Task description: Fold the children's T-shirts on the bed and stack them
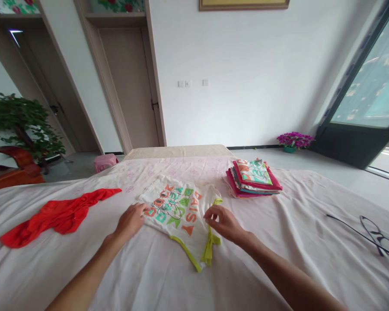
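A white top point(164, 224) with lime-green trim lies spread flat on the sheet-covered bed in front of me. It carries a coloured cartoon print and the letters DAISY. My left hand point(132, 219) is at the top's left edge, its fingers bent and closed on the fabric there. Over the right side, beside the lime trim, my right hand point(223, 221) has curled fingers with a gap between thumb and forefinger; no cloth shows in them. A stack of folded clothes point(254, 178) sits beyond my right hand, and a crumpled red garment point(63, 215) lies to the left.
Black-framed glasses point(377, 237) rest on the pale bed sheet point(288, 259) at the right. Past the bed stand a pink stool point(105, 163), a leafy plant point(17, 123), purple flowers point(294, 140) and a wooden armchair point(16, 170). A closed door point(129, 86) is in the far wall.
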